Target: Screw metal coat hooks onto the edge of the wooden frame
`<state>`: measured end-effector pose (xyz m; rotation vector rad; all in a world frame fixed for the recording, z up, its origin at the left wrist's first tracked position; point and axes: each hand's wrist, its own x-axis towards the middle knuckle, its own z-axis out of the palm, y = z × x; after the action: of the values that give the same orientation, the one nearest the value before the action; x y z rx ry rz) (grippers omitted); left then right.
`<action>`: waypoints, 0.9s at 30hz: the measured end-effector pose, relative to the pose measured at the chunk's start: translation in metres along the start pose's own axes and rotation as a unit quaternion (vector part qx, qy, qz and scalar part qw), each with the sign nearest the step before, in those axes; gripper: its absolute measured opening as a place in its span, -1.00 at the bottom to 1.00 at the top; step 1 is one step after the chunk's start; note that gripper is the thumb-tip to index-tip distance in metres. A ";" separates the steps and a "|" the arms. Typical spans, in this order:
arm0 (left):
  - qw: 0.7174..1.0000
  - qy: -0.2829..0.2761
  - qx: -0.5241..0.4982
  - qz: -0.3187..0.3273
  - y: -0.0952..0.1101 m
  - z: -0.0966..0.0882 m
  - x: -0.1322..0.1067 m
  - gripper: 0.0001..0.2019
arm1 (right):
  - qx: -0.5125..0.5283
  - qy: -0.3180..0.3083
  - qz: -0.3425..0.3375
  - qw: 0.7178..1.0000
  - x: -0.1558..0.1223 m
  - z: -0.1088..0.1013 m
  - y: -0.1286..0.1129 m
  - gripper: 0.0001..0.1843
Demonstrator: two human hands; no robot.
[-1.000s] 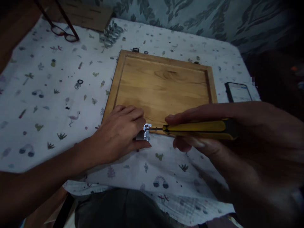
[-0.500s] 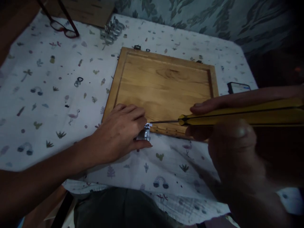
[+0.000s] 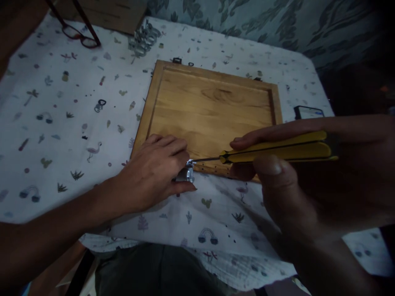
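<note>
On the cloth lies a wooden panel (image 3: 212,111) with a raised frame and a row of small holes along its near edge. My left hand (image 3: 151,176) is closed on a small shiny metal fitting (image 3: 189,174) at that edge, fingers above and thumb below; much of the fitting is hidden. My right hand (image 3: 293,189) grips the yellow handle of a screwdriver (image 3: 274,151). Its thin shaft points left, and the tip meets the top of the fitting beside my left fingers.
Behind the panel's far edge sits a dark clip (image 3: 177,60). A heap of metal fittings (image 3: 143,39) lies by a cardboard piece (image 3: 105,16), near red-framed glasses (image 3: 89,42). A phone (image 3: 308,112) rests at the right. At upper left, an arm (image 3: 21,28) shows.
My right hand and the screwdriver have shifted left, and the handle's rear end now shows. The tip sits closer in on the fitting. My left hand holds its place.
</note>
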<state>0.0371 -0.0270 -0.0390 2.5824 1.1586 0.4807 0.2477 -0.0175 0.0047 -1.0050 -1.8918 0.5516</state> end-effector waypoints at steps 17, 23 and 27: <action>0.999 -0.035 0.008 -0.020 0.001 -0.004 0.002 -0.67 | -0.026 0.018 -0.048 0.998 0.005 0.009 -0.006 -0.84; 1.000 -0.014 0.017 -0.003 -0.001 -0.001 0.001 -0.64 | -0.026 0.014 -0.111 0.993 -0.001 0.006 0.003 -0.54; 1.000 0.001 0.016 -0.001 -0.002 0.001 0.001 -0.62 | 0.007 -0.045 -0.016 0.999 -0.005 -0.003 -0.002 -0.58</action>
<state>0.0368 -0.0253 -0.0406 2.6074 1.1785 0.4676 0.2502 -0.0226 0.0052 -0.9532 -1.9770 0.6006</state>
